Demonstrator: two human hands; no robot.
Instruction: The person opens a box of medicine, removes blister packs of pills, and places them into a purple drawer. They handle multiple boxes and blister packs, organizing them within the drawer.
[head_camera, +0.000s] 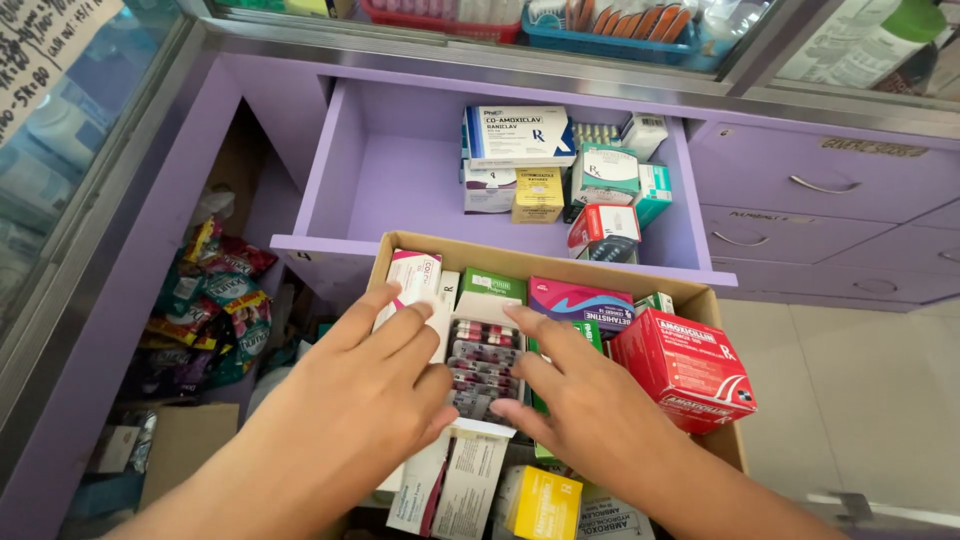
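Two bare hands reach into a cardboard box (395, 262) of medicine packs; left hand (365, 385) lies flat, fingers loosely spread, on a white carton (412, 280) at 11 o'clock; right hand (575, 395), fingers splayed, touches an open tray of blister strips (483, 362) lying between the hands — neither pinches anything; a red box (688, 366) sits at 3 o'clock; beyond, at 12 o'clock, an open purple drawer (395, 175) holds more cartons.
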